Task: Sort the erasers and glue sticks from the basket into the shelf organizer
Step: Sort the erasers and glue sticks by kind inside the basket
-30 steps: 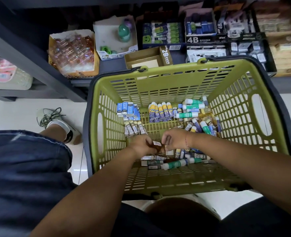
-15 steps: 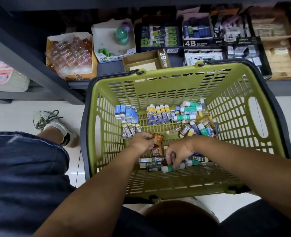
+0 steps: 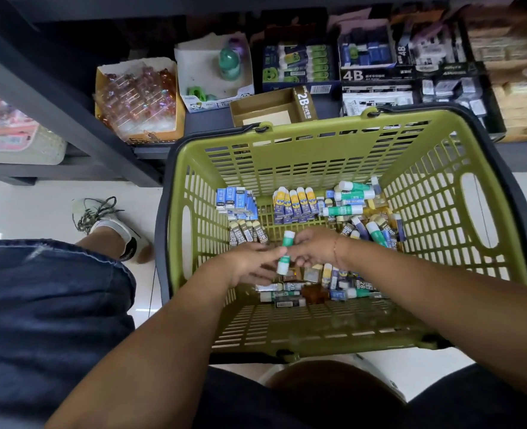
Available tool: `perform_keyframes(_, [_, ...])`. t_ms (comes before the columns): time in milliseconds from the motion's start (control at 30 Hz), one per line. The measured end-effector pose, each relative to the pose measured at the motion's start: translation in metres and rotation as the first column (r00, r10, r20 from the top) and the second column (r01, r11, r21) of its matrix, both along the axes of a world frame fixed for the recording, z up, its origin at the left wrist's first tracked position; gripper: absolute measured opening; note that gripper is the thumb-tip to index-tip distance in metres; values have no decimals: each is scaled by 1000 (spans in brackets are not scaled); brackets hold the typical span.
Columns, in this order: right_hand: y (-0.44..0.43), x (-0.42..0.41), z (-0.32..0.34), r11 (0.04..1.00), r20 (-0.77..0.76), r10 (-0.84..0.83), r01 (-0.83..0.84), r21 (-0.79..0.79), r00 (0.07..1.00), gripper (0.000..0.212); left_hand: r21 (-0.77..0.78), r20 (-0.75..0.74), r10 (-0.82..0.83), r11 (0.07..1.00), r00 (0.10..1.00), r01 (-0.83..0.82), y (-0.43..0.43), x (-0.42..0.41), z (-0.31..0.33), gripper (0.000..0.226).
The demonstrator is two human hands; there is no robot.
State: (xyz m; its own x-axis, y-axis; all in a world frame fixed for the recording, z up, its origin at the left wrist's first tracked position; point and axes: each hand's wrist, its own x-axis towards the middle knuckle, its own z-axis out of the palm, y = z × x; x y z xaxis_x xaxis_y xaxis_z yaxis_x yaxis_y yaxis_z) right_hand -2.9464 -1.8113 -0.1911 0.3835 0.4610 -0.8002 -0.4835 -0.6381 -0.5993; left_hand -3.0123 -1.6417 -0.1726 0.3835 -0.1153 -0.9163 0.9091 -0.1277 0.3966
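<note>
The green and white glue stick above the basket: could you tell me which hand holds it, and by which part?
Both hands meet on the glue stick: the left hand and right hand pinch its green middle.

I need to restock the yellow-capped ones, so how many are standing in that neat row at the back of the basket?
5 yellow-capped sticks, side by side at the far end of the basket, right of the blue erasers. More may lie hidden in the loose pile.

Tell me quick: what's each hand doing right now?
Left hand: fingers closed on the green glue stick over the basket.
Right hand: also pinching the same glue stick, near its upper end.
</note>
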Motion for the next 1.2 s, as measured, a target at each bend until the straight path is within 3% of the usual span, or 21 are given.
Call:
perform_keyframes(133, [20, -11, -2, 999, -79, -37, 39, 18, 996, 9, 124, 15, -2, 992, 1000, 0, 4, -7, 3, 59])
perform_keyframes(200, [20, -15, -3, 998, -153, 6, 2, 56, 988, 18, 229, 3, -105, 968, 994, 102, 9, -12, 1, 48])
perform_keyframes(300, [20, -22, -5, 960, -15, 280, -281, -18, 960, 28, 334, -78, -220, 913, 972, 233, 10, -21, -4, 33])
perform_keyframes(400, [20, -28, -6, 773, 155, 634, -612, -170, 758, 38, 433, -155, -232, 858, 960, 277, 2, -29, -4, 27])
perform_keyframes(567, [24, -36, -4, 646, 272, 762, -716, -263, 587, 53, 603, -136, -218, 756, 967, 255, -11, -35, -14, 29])
perform_keyframes(700, [31, -39, -13, 543, 255, 838, -788, -289, 483, 61, 650, -140, -240, 709, 961, 272, -12, -33, -18, 24])
perform_keyframes(867, [45, -37, -15, 520, 187, 854, -802, -293, 486, 59, 678, -112, -374, 649, 921, 346, -11, -35, -22, 26])
perform_keyframes(1100, [56, -32, -20, 372, 75, 924, -838, -400, 375, 44, 514, 42, -359, 808, 933, 287, -4, -35, -15, 26])
perform_keyframes(1200, [55, -37, -19, 362, 76, 929, -851, -381, 361, 31, 506, 52, -404, 799, 914, 324, -4, -36, -16, 34])
